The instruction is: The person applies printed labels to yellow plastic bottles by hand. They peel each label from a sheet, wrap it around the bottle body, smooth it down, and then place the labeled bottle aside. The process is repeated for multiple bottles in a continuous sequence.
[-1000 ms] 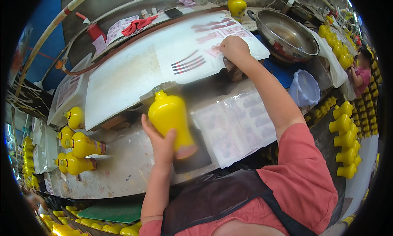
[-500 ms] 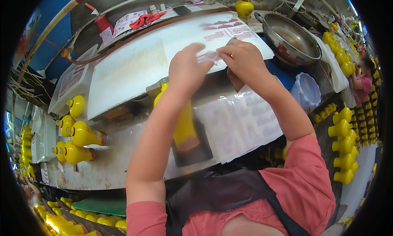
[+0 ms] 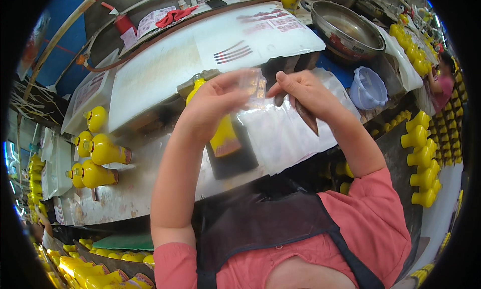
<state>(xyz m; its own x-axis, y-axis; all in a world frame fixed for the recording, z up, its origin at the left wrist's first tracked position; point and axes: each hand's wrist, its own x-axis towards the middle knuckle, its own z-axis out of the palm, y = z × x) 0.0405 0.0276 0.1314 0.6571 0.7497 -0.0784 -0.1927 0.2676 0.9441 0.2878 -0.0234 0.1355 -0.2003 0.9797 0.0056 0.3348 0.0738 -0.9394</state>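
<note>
My left hand (image 3: 218,101) pinches a small clear film label (image 3: 256,91) with gold printing at one edge. Close by on the right, my right hand (image 3: 308,91) has its fingers closed round a dark brown pointed blade-like tool (image 3: 306,119), its tip slanting down. The right fingertips are near the label's right edge; whether they touch it I cannot tell. Partly behind my left hand and forearm, a yellow bottle (image 3: 224,138) lies on a dark pad (image 3: 233,164), its neck at a grey holder (image 3: 185,84).
Beyond my hands lies a white board (image 3: 165,71) with dark strips (image 3: 233,52) and printed labels (image 3: 283,22). Several yellow bottles (image 3: 107,151) lie at the left. White sheets (image 3: 293,133), a lilac basket (image 3: 368,88) and a steel basin (image 3: 348,28) are at the right. Another person (image 3: 443,81) is far right.
Both hands have come back from the white board toward me, the film label with them. Dark strips on the board, formerly behind my hands, now show. The brown tool is more visible.
</note>
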